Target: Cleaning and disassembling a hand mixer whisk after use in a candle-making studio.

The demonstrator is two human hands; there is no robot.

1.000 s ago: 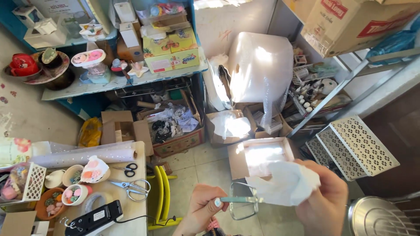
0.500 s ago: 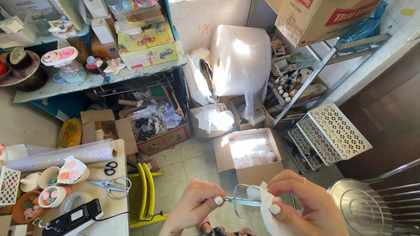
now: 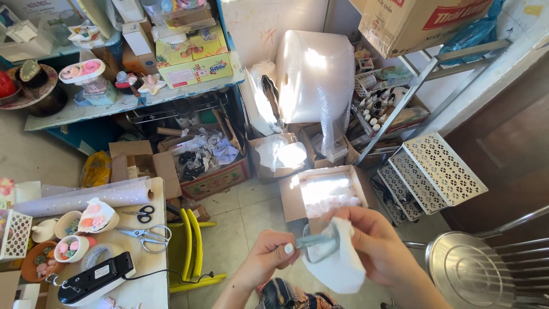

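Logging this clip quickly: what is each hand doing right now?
Left hand: closed, pinching one end of a small clear glass piece.
Right hand: closed, holding a white cloth against the glass.

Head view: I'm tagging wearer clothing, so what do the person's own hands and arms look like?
Both forearms are bare with no sleeves showing. The left hand has a pale, whitish-painted thumbnail. The right hand shows no rings or gloves.
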